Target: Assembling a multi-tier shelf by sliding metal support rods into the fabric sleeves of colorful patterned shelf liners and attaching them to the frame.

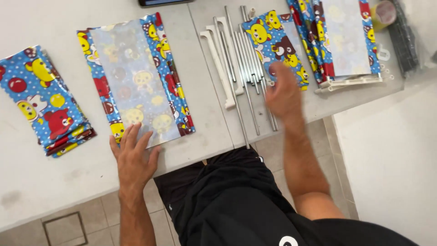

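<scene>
Our left hand (pixel 133 159) lies flat, fingers spread, pinning the near edge of the glossy blue cartoon-print plastic sheet (pixel 136 77) on the white table (pixel 36 182). Sheet looks thin, floppy, slippery; we'd grip its edges. Right hand (pixel 283 93) is blurred over the thin metal rods (pixel 248 68), grip unclear.

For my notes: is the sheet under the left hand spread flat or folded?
Spread flat: the sheet lies open on the table, left hand on its edge.
</scene>
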